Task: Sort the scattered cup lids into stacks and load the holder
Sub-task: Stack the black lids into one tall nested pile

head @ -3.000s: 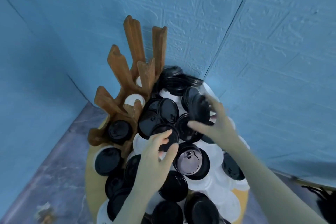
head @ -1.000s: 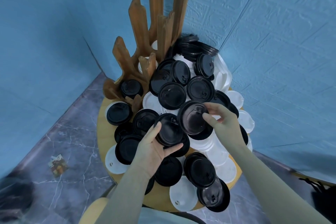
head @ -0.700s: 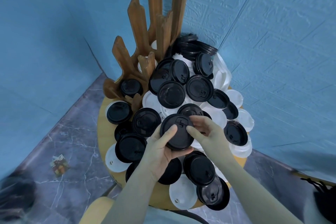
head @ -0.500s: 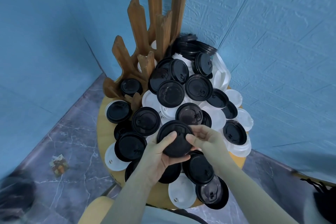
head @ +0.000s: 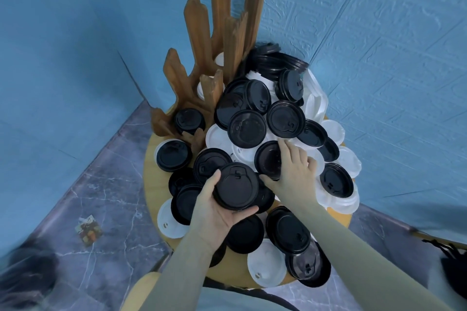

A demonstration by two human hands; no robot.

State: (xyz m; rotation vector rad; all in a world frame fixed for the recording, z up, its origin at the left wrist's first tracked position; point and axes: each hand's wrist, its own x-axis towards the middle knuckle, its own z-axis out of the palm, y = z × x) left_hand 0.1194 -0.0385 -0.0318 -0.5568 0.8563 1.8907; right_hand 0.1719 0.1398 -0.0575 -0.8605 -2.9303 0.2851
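Black and white cup lids lie heaped on a small round wooden table [head: 151, 184]. My left hand [head: 217, 212] grips a short stack of black lids [head: 236, 185] from below, thumb on its left rim. My right hand [head: 295, 171] lies spread, palm down, on another black lid [head: 267, 159] just right of the stack, fingers over its right part; whether it grips that lid I cannot tell. The wooden lid holder [head: 214, 58] rises at the table's far left, with a black lid [head: 189, 121] in a low slot and white lids [head: 219, 60] deeper inside.
Blue walls close in behind and to the right of the table. A stack of black lids [head: 278, 63] leans at the back by the wall. The grey marble floor [head: 101, 197] at the left holds a small paper scrap [head: 88, 231]. A dark object [head: 452, 262] sits at the right edge.
My right hand has let go of the stack's right rim and moved up and right onto a black lid in the pile. My left hand keeps holding the stack.
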